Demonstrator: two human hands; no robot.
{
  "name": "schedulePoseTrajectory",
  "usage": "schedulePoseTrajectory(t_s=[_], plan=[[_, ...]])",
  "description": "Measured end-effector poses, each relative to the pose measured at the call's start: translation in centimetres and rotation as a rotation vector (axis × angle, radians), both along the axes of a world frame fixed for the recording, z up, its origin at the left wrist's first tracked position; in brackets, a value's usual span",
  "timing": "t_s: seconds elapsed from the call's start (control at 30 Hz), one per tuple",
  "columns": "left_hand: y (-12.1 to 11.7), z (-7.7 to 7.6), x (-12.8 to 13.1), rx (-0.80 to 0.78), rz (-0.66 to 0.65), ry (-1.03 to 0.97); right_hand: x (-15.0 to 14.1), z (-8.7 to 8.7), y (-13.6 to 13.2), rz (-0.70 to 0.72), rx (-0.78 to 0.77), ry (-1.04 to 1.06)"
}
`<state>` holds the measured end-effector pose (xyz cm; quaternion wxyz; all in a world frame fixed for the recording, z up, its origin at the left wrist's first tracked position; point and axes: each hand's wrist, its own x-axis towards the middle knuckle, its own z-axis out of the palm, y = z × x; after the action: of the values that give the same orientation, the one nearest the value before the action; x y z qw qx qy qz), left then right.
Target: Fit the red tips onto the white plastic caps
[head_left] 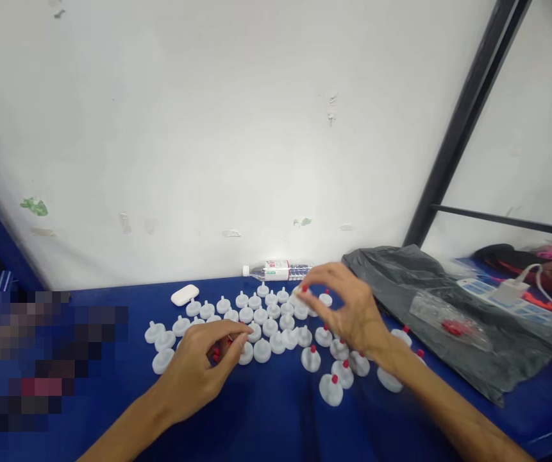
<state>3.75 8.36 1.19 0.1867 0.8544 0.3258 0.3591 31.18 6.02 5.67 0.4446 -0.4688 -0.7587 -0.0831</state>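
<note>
Several white plastic caps lie in rows on the blue table; those on the right carry small red tips. My left hand rests on the table at the left of the group, fingers curled, with small red pieces under the fingertips. My right hand hovers over the back right of the group and pinches a white cap with a red tip between thumb and fingers.
A plastic water bottle lies by the white wall. A small white case sits at the back left. A grey plastic bag with a clear pouch of red pieces lies right. A power strip is beyond it.
</note>
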Motion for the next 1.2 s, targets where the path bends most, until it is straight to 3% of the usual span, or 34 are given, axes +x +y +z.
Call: schedulePoseTrajectory(t_s=[0.03,0.1,0.23,0.37,0.57,0.9,1.2], plan=[[0.4,-0.1,-0.4,0.158,0.033,0.069,1.3,0.3,0.6,-0.091,-0.07,0.008],[1.3,-0.3,-1.1,0.299,0.05,0.13,3.8,0.3,1.8,-0.174,-0.212,-0.02],[2.2,-0.1,-2.0,0.398,0.092,0.164,6.9,-1.1,3.4,-0.2,-0.485,-0.146],[2.3,0.2,-2.3,0.475,0.112,0.175,7.5,-2.4,3.7,-0.169,-0.641,-0.225],[2.4,0.2,-2.4,0.511,0.128,0.191,6.3,-1.9,3.4,-0.141,-0.599,-0.238],[2.4,0.2,-2.4,0.504,0.183,0.203,4.9,-2.6,3.7,-0.14,-0.495,-0.209],[2.2,-0.1,-2.3,0.478,0.147,0.262,4.4,-3.3,3.6,-0.155,-0.58,-0.176]])
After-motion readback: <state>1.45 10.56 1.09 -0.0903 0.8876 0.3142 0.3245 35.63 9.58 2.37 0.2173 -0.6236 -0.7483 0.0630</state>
